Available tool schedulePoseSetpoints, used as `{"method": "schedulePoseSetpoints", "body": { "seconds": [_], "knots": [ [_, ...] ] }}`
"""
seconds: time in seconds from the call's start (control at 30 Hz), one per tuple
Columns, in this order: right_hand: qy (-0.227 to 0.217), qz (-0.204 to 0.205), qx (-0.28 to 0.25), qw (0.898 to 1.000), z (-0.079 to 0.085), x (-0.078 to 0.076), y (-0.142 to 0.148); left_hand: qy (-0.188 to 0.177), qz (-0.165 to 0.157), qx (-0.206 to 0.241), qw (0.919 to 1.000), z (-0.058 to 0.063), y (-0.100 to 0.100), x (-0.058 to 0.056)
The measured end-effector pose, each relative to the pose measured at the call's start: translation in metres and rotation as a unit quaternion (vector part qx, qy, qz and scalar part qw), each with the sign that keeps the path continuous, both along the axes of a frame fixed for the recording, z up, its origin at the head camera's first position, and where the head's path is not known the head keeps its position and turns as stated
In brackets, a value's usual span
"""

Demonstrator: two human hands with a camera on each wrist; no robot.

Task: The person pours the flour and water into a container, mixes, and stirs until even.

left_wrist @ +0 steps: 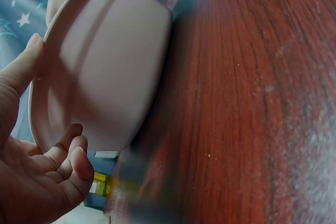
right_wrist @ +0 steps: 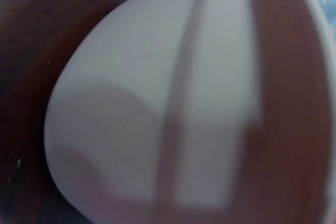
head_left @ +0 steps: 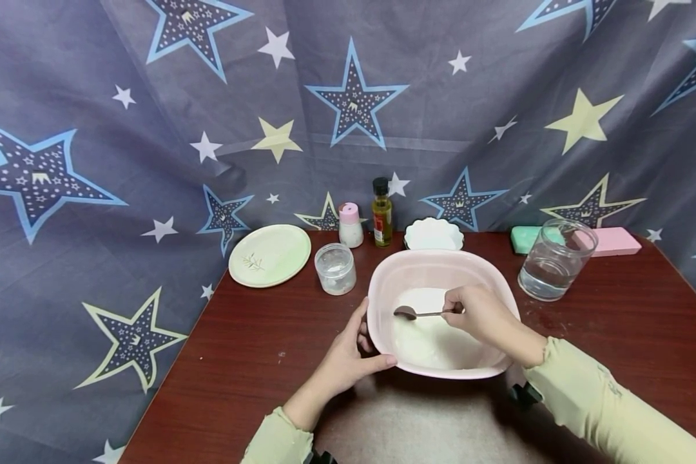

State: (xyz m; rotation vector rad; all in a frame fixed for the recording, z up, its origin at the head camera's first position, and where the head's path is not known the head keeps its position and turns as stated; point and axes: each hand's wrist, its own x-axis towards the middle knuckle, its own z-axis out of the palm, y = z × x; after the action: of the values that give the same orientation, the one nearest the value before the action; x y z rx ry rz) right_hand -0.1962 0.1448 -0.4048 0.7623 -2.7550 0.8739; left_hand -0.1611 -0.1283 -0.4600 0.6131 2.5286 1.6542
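On the near middle of the bench [head_left: 255,361], head view: a pale pink basin [head_left: 441,270] with white contents [head_left: 423,348]. The left hand [head_left: 348,357] grips its left rim; the right hand [head_left: 478,309] pinches a dark spoon [head_left: 408,314] inside the basin. Left wrist view: the rim lies against the left thumb. Right wrist view: basin wall; grasp hidden.

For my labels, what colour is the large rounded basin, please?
The large rounded basin is pale pink, best seen in the head view.
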Motion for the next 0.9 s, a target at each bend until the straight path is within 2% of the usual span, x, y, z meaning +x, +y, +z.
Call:
{"method": "schedulePoseSetpoints", "body": {
  "seconds": [0.33,0.57,0.9],
  "knots": [
    [0.026,-0.063,0.037,0.997,-0.001,-0.014,0.01,0.001,-0.003,0.008,1.0,0.001,0.0,0.001],
    [0.014,-0.1,0.059,0.993,0.007,-0.012,0.022,-0.005,-0.005,0.009,0.9999,0.002,0.0,0.001],
    [-0.008,-0.078,0.077,0.994,0.023,-0.004,0.049,-0.002,0.0,0.002,1.0,0.002,0.0,0.0]
  ]
}}
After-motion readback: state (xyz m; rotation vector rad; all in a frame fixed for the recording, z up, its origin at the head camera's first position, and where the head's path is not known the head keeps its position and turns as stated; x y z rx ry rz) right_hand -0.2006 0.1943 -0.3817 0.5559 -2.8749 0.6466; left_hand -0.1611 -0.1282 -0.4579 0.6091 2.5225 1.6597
